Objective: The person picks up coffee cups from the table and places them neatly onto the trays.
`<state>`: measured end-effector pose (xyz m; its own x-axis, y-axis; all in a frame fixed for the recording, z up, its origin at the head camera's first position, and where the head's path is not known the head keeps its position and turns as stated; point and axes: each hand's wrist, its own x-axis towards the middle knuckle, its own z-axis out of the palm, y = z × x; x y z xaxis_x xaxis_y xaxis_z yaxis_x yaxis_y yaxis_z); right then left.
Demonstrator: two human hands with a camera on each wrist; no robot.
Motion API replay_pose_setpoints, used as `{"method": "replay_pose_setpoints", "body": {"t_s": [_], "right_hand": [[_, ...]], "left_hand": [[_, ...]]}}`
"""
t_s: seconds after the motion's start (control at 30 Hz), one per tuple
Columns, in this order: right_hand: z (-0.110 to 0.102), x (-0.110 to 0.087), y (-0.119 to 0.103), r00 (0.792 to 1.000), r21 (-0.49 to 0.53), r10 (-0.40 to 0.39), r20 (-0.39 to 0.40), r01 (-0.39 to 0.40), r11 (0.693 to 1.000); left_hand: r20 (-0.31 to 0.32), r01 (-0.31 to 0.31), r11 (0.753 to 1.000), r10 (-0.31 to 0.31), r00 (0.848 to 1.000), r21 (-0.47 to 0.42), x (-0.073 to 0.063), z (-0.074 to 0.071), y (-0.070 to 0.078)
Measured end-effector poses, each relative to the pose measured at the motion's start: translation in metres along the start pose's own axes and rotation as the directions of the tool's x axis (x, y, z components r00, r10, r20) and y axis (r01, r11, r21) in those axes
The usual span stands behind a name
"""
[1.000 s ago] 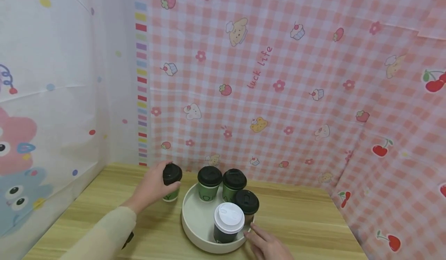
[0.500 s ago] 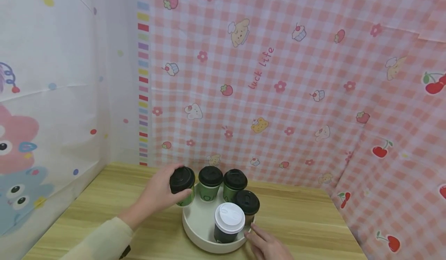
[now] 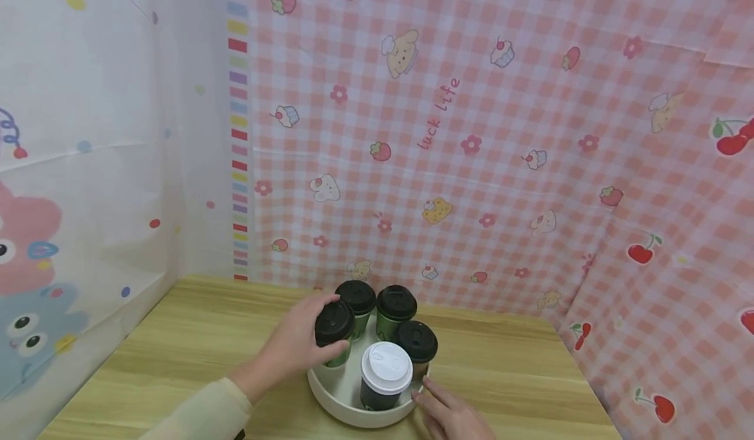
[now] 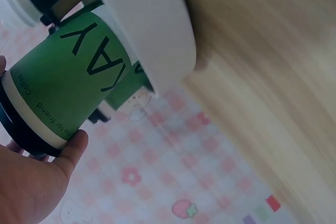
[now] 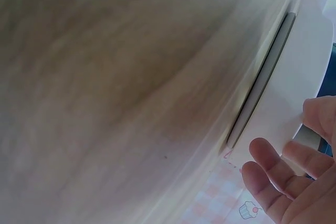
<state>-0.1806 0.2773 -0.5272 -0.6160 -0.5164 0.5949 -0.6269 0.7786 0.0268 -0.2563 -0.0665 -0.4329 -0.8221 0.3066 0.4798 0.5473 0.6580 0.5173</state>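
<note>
My left hand (image 3: 297, 342) holds a green paper coffee cup (image 4: 73, 77) by its black lid (image 3: 334, 322), with the thumb on one side and fingers on the other. This cup is over the left part of a round white tray (image 3: 338, 410); whether its base touches the tray cannot be seen. My right hand (image 3: 450, 414) touches the tray's right front rim with its fingertips, the fingers loosely bent. In the tray stand two green cups with black lids (image 3: 356, 297) (image 3: 396, 302), a cup with a black lid (image 3: 417, 342), and a dark cup with a white lid (image 3: 386, 378).
The tray stands on a wood-grain table (image 3: 506, 381). Behind it hangs a pink checked cloth (image 3: 448, 165), close to the back cups. A white cloth with cartoon prints (image 3: 88, 165) borders the left side, and more pink cloth (image 3: 677, 296) borders the right.
My left hand has carried the green cup rightward from beside the tray to over its left part. The right hand stays at the rim, and the other cups have not moved.
</note>
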Motion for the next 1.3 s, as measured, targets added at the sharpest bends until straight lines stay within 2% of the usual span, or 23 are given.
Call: {"method": "replay_pose_setpoints", "body": {"t_s": [0.23,0.33,0.77,1.03,1.3], "right_hand": [[-0.001,0.000,0.000,1.000,0.002,0.026,0.010,-0.026,1.000],[-0.001,0.000,0.000,1.000,-0.003,0.016,0.006,-0.016,1.000],[-0.001,0.000,0.000,1.000,-0.003,-0.013,0.003,0.013,1.000],[-0.005,0.002,-0.003,0.993,0.077,0.053,0.110,-0.061,0.995],[-0.009,0.003,-0.005,0.985,0.084,0.082,0.153,-0.096,0.992]], "left_hand": [[0.068,0.050,0.999,-0.048,0.996,-0.022,-0.003,0.011,0.002],[0.077,0.056,0.998,-0.054,0.996,-0.026,-0.003,0.013,0.003],[0.097,0.035,0.999,-0.032,0.995,-0.036,-0.006,0.022,0.002],[0.120,0.050,0.998,-0.046,0.992,-0.024,-0.005,0.025,0.001],[0.121,0.034,0.999,-0.031,0.992,-0.018,-0.005,0.027,0.000]]}}
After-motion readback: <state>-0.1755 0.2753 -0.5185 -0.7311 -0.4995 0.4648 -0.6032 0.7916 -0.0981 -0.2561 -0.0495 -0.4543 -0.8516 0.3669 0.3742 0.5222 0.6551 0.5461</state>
